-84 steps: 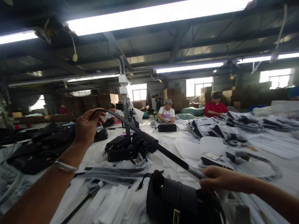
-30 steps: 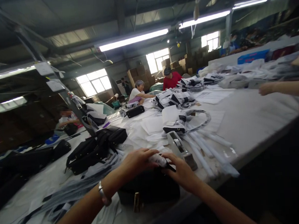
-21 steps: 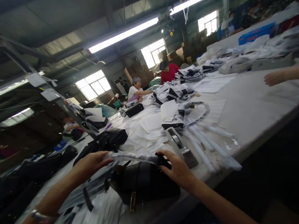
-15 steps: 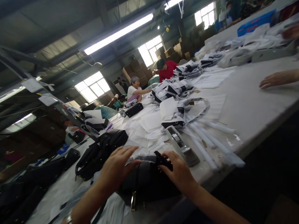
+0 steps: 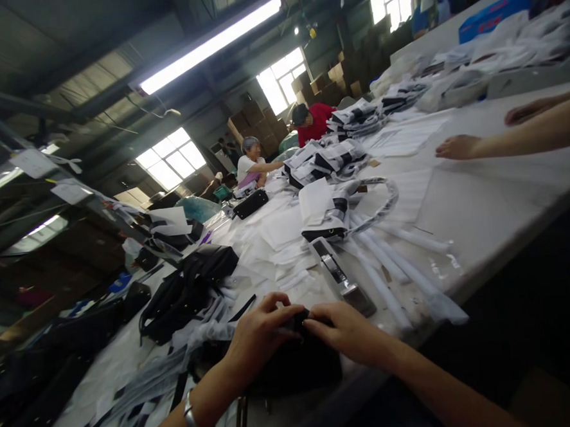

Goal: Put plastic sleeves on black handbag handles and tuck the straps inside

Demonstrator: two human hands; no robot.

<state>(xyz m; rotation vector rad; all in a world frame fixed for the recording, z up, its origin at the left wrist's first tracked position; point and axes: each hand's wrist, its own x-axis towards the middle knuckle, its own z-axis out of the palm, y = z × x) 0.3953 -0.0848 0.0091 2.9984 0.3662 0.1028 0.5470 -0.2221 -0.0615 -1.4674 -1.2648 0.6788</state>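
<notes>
The tips of the left hand [image 5: 263, 331] and right hand [image 5: 343, 326] almost meet over the top of the bag [image 5: 299, 370]. The right thumb and forefinger appear to pinch a small black tab [image 5: 302, 321] at the bag's top edge. The left fingers are bent, the forefinger reaching to the same tab; whether they press or grip it I cannot tell, as the spot is dark and partly covered.

For fine work like this, it would seem best to let the right pinch steady the tab while the left fingertips do the guiding, both wrists low over the bag so it does not tip. A slight turn of the bag towards the light would probably help, since its front is in shadow.

The bag sits at the table's near edge, its gold clasp [image 5: 240, 419] low at its front left. Left of the bag lies plastic wrap [image 5: 208, 334], best kept out from under the fingers. Just beyond the bag is a tape dispenser [image 5: 339, 274], near enough for the right elbow or knuckles to mind.
</notes>
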